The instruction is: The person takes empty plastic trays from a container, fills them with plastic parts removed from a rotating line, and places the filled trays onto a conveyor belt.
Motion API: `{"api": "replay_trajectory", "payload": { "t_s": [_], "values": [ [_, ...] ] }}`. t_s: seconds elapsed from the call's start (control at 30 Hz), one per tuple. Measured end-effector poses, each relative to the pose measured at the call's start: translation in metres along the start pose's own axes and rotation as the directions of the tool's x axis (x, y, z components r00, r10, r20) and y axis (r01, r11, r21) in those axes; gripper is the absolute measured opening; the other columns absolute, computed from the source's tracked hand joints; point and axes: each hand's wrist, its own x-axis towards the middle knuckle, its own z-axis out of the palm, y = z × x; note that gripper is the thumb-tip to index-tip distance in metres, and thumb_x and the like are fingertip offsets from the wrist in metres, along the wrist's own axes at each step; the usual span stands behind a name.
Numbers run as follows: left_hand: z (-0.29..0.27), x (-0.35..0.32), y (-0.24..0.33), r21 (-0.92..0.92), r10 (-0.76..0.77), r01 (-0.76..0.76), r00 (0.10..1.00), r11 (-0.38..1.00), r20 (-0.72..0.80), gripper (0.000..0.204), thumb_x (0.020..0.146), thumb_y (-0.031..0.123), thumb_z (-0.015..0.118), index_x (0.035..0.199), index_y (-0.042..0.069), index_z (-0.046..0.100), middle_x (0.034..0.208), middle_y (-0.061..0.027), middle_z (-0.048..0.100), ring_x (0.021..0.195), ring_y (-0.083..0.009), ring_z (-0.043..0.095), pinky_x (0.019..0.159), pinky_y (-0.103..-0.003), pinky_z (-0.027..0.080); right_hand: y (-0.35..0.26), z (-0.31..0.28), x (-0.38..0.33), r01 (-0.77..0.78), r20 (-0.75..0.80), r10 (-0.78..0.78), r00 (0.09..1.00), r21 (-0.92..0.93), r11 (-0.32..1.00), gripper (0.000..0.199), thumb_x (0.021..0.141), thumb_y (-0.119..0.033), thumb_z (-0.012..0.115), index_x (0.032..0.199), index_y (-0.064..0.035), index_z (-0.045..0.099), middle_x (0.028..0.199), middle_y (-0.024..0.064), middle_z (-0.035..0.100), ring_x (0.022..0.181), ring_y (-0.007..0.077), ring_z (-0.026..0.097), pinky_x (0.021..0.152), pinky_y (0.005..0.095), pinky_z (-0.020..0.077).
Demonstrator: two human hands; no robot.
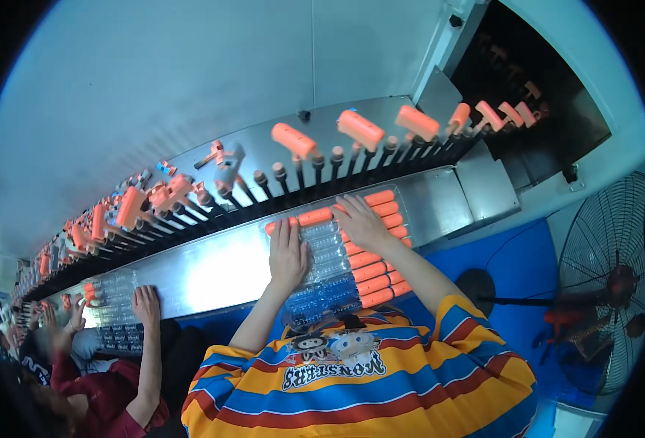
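Observation:
A clear plastic tray (322, 255) with ridged slots lies on the metal ledge in front of me. Orange cylindrical pieces (373, 282) fill its right side in rows. Along the tray's far edge lie more orange pieces, among them one orange cylinder (315, 217) between my hands. My left hand (288, 257) is open, its stretched fingers resting on an orange piece at the tray's far left corner. Also open, my right hand (366, 225) lies over the far row with fingers spread, touching the orange pieces and partly hiding them.
Beyond the ledge (213, 274) runs a row of black upright spindles (319, 171), several carrying orange parts (361, 130). A co-worker's hand (146, 305) rests at another tray (114, 296) on the left. A large fan (620, 285) stands to the right.

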Motion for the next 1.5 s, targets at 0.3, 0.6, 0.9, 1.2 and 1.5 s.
{"api": "replay_trajectory", "payload": {
  "t_s": [0.3,0.6,0.9,1.2,1.5],
  "values": [
    [-0.060,0.164,0.107,-0.036,0.442,-0.469,0.853,0.883,-0.278,0.045,0.074,-0.003,0.063,0.119,-0.002,0.056,0.113,-0.0194,0.057,0.108,-0.0376,0.055,0.094,-0.045,0.045,0.100,-0.188,0.018,-0.183,-0.408,0.177,0.895,0.023,0.983,0.027,0.081,-0.016,0.062,0.103,-0.0001,0.060,0.096,0.0153,0.057,0.094,0.0352,0.053,0.086,0.0447,0.0421],
    [-0.099,0.284,0.133,-0.011,0.109,-0.143,0.703,0.990,0.702,0.031,0.077,0.012,0.064,0.104,-0.004,0.062,0.104,-0.0205,0.062,0.100,-0.0354,0.059,0.085,-0.042,0.049,0.166,-0.215,0.114,-0.420,0.628,0.243,0.739,0.148,0.895,0.035,0.082,-0.026,0.066,0.101,0.0043,0.064,0.096,0.0156,0.062,0.095,0.0305,0.060,0.079,0.0401,0.0477],
    [-0.066,0.204,0.177,0.200,0.281,-0.264,0.958,0.943,-0.061,0.028,0.077,0.002,0.058,0.104,-0.001,0.056,0.091,-0.0150,0.058,0.089,-0.0325,0.057,0.079,-0.042,0.049,0.141,-0.214,0.005,0.130,0.088,-0.144,0.986,0.145,0.981,0.035,0.076,-0.014,0.072,0.105,-0.0016,0.057,0.093,0.0119,0.057,0.092,0.0301,0.057,0.079,0.0396,0.0481],
    [0.120,0.127,0.203,0.097,0.177,-0.209,0.947,0.973,0.268,0.060,0.088,0.024,0.057,0.136,-0.006,0.040,0.145,-0.0236,0.035,0.136,-0.0375,0.033,0.110,-0.046,0.029,0.218,-0.088,-0.121,0.159,0.065,-0.156,0.986,-0.044,0.986,0.030,0.080,-0.007,0.053,0.107,0.0040,0.058,0.116,0.0193,0.059,0.119,0.0341,0.051,0.106,0.0393,0.0387],
    [0.056,0.262,0.352,-0.158,0.327,-0.366,0.917,0.917,-0.228,0.027,0.082,0.008,0.065,0.104,-0.005,0.058,0.090,-0.0181,0.059,0.090,-0.0362,0.056,0.080,-0.044,0.046,0.322,-0.309,-0.096,-0.201,-0.362,0.132,0.923,-0.160,0.966,0.022,0.078,-0.003,0.060,0.100,-0.0043,0.061,0.092,0.0087,0.058,0.094,0.0289,0.055,0.081,0.0376,0.0457]
  ]
}}
